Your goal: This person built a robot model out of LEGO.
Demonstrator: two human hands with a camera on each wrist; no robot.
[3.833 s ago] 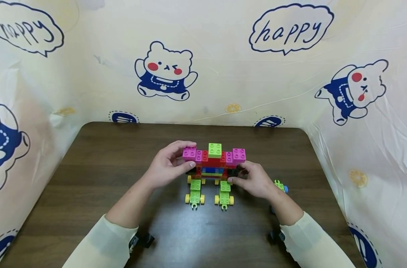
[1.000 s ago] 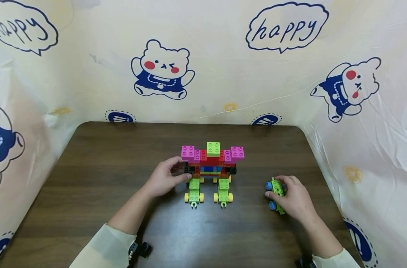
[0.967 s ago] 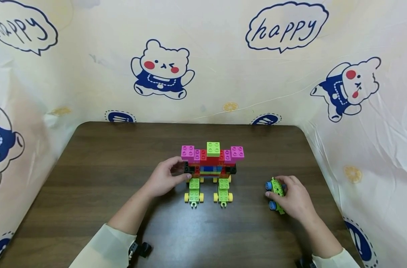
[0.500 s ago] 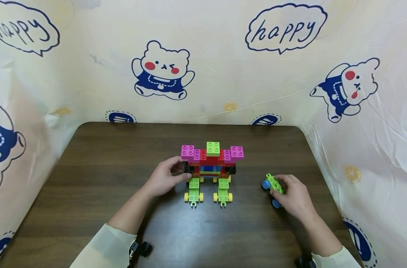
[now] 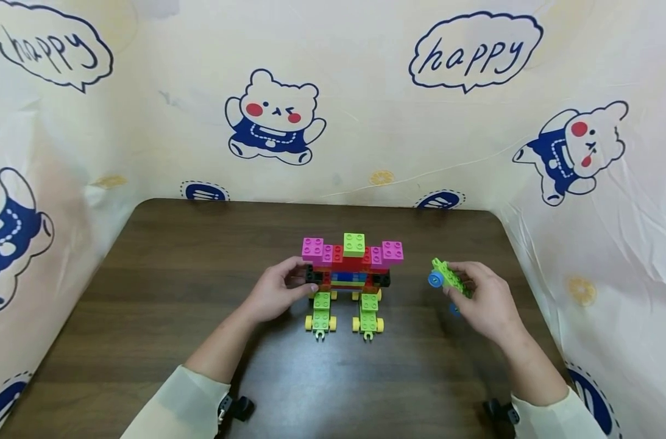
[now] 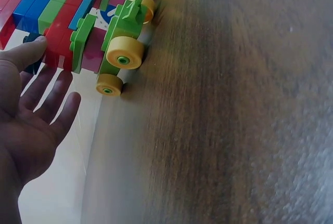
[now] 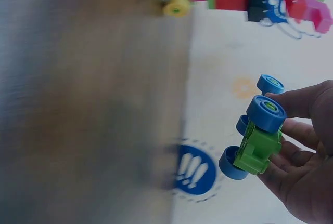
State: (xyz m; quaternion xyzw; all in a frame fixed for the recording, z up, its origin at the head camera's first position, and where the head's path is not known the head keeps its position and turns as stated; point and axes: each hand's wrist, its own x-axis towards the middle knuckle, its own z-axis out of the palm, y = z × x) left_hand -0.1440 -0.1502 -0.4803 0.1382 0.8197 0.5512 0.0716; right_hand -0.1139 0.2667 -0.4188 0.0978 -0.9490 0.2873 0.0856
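Observation:
A figure built of toy building bricks (image 5: 351,264) stands upright on the table, with pink, red, blue, black and lime green bricks and two green wheeled bases (image 5: 321,311) with yellow wheels underneath. My left hand (image 5: 276,292) holds its left side at a black brick, the thumb in front; in the left wrist view the other fingers (image 6: 54,96) reach behind. To the right, my right hand (image 5: 487,302) pinches a small green wheeled base (image 5: 446,275) with blue wheels, tilted. The right wrist view shows this wheeled base (image 7: 260,146) raised off the table, between thumb and fingers.
The dark wooden table (image 5: 201,256) has rounded far corners. A pale sheet (image 5: 360,55) printed with bears and the word "happy" hangs behind it and at both sides. A black wrist camera (image 5: 244,408) sits at the left cuff.
My right hand left the figure's right side, took hold of the blue-wheeled green base at the right, then tilted and lifted it. My left hand slid slightly lower on the figure.

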